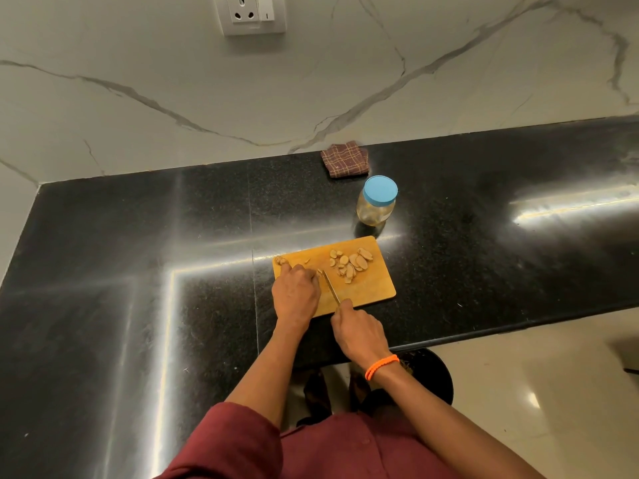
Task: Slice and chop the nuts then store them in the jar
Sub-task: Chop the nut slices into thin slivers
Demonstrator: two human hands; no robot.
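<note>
Blue-lidded jar, lid on, pale pieces inside, behind cutting board.

Black counter: board, jar, cloth.

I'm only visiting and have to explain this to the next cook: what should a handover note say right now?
Left hand: holds a nut down on the cutting board.
Right hand: grip on the knife, blade beside the left fingers.
Done: a pile of sliced nuts lies on the board's far right.
Left: one whole nut at the far left corner; the jar behind the board is lidded.
</note>
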